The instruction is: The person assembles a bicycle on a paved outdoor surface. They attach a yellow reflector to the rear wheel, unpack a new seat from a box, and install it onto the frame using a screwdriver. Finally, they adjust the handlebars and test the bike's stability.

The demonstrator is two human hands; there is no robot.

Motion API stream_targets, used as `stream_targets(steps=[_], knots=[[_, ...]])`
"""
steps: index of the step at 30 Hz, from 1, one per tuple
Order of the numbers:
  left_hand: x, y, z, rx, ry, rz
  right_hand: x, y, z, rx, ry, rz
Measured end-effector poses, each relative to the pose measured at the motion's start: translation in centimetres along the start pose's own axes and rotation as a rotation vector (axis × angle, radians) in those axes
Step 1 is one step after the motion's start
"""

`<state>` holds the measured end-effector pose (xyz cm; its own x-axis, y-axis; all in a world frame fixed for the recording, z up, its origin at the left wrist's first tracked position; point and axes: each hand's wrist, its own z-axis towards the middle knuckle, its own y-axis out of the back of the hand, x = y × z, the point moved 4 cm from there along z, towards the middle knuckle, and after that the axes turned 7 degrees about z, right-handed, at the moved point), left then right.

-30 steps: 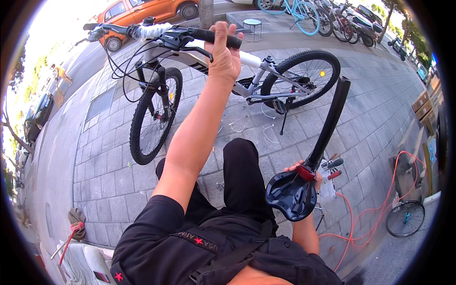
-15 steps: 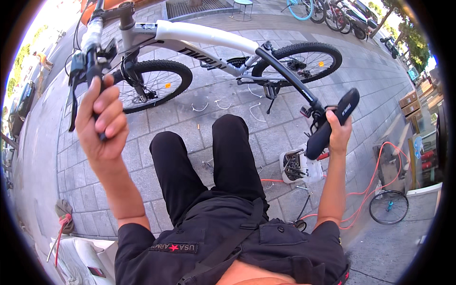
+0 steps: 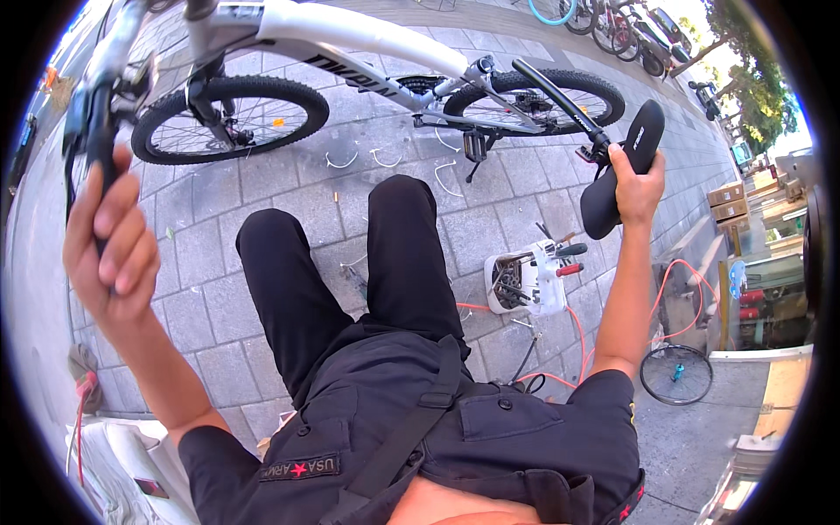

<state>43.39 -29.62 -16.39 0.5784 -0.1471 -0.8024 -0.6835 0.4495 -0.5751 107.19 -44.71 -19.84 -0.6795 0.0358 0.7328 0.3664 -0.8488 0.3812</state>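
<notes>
The left hand (image 3: 115,241) is holding its grip curled around the handlebar (image 3: 103,131), now farther left; the right hand (image 3: 639,185) is clasping the saddle (image 3: 644,133) above the pavement (image 3: 492,208), underside now turned away, leaving the post (image 3: 560,104) pointing toward the bike (image 3: 385,44).

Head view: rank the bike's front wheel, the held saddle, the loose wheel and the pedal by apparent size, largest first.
1. Front wheel
2. Saddle, its nearness likely helping
3. Loose wheel
4. Pedal
</notes>
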Motion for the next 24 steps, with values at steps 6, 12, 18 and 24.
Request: stream_targets(steps=[6, 12, 18, 24], knots=[[5.6, -8.7, 17.9, 0.093, -0.127, -0.278, -0.4, -2.8, -2.6, -0.040, -0.094, 0.288], [12.1, -16.6, 32.4, -0.454, -0.304, -0.167, -0.2, -7.1, -2.9, 0.012, -0.125, 0.303], [15.2, -18.1, 34.6, -0.404, -0.408, -0.022, -1.8, -6.5, -3.2, 0.004, -0.179, 0.269], [12.8, -15.5, 36.4, -0.454, -0.405, -0.043, -3.3, -4.5, -3.9, -0.007, -0.196, 0.276]])
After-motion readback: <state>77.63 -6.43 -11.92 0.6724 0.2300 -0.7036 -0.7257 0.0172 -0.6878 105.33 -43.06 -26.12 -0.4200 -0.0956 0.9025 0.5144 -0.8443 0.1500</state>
